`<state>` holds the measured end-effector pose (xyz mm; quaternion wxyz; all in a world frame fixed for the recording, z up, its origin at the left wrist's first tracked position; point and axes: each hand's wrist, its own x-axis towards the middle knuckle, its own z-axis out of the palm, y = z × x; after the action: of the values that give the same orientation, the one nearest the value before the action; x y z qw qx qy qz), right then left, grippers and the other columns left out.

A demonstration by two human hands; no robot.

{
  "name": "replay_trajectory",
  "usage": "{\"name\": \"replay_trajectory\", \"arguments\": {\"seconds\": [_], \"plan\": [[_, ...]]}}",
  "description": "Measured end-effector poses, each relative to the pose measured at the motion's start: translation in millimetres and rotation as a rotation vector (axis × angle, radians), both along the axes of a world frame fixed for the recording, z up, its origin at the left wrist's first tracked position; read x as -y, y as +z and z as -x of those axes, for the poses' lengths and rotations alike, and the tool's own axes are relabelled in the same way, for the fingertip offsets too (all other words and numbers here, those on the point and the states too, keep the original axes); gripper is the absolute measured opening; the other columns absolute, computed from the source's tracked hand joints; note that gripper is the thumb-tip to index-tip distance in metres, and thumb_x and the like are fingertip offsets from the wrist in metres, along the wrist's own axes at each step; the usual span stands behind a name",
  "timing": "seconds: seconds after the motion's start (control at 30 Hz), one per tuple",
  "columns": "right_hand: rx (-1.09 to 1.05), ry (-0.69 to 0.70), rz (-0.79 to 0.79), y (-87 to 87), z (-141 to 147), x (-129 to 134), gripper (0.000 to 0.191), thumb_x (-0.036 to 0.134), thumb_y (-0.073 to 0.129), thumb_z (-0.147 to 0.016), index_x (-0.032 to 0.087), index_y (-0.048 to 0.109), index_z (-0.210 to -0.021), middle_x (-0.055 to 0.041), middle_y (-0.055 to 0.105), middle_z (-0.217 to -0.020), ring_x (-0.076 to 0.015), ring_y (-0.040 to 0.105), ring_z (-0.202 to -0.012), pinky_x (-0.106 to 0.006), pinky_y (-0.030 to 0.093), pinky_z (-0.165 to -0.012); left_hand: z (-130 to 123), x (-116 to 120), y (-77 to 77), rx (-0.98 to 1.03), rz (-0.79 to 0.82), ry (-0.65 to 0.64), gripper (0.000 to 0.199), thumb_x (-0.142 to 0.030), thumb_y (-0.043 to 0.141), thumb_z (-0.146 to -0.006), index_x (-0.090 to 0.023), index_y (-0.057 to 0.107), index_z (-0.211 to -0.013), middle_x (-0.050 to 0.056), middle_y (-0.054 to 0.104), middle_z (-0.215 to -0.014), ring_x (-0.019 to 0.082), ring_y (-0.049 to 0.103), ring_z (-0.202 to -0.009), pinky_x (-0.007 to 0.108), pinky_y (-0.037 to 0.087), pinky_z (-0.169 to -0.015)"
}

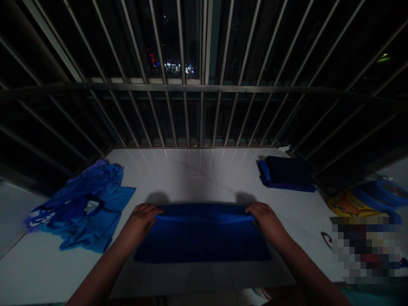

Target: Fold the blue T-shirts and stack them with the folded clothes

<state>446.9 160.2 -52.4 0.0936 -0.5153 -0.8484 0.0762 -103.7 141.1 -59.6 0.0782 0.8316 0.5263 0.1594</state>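
Observation:
A dark blue cloth (204,244), doubled into a wide rectangle, is spread before me on the white tiled ledge. My left hand (145,216) pinches its far left corner, and my right hand (261,216) grips the far right corner. Between the two hands the far edge looks slightly raised, with a brighter blue fold along it. Thumbs are mostly hidden under the fabric. To the left lies a crumpled heap of blue garments (92,208), apart from my left hand. Beyond my right hand sits a neat stack of folded dark blue cloths (287,172).
Metal bars (185,114) with a cross rail stand along the back and sides of the ledge. On the right are a yellow and blue container (353,202) and a blurred-out patch. A small white scrap (283,148) lies in the back right corner.

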Motion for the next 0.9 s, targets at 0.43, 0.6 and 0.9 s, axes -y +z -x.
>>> {"name": "replay_trajectory", "arguments": {"seconds": [0.43, 0.6, 0.9], "plan": [[0.03, -0.069, 0.011, -37.7, 10.7, 83.1, 0.062, 0.026, 0.052, -0.103, 0.03, 0.059, -0.164, -0.0091, 0.053, -0.173, -0.0342, 0.049, -0.161, -0.066, 0.025, -0.138, -18.7, 70.6, -58.4, -0.113, -0.001, 0.097, 0.059, -0.024, 0.049, -0.1, -0.029, 0.066, -0.157, 0.007, 0.061, -0.169, 0.032, 0.061, -0.153, 0.061, 0.043, -0.134], [0.001, -0.149, 0.02, -45.8, 92.6, 46.9, 0.072, 0.045, 0.043, -0.113, 0.026, 0.029, -0.181, -0.0109, 0.033, -0.184, -0.0329, 0.03, -0.171, -0.063, 0.022, -0.139, -88.5, 30.7, -53.0, -0.118, 0.011, 0.114, 0.058, -0.039, 0.043, -0.114, -0.024, 0.052, -0.169, 0.012, 0.045, -0.179, 0.031, 0.046, -0.164, 0.061, 0.039, -0.134], [0.082, -0.344, 0.073, -67.6, 55.1, 32.6, 0.075, 0.058, 0.036, -0.115, 0.025, 0.026, -0.182, -0.0129, 0.032, -0.184, -0.0356, 0.021, -0.174, -0.072, 0.009, -0.137, -35.1, 13.2, -69.7, -0.154, 0.041, 0.173, 0.066, -0.049, 0.039, -0.115, -0.026, 0.037, -0.177, 0.01, 0.044, -0.18, 0.032, 0.039, -0.168, 0.063, 0.028, -0.137]]}}
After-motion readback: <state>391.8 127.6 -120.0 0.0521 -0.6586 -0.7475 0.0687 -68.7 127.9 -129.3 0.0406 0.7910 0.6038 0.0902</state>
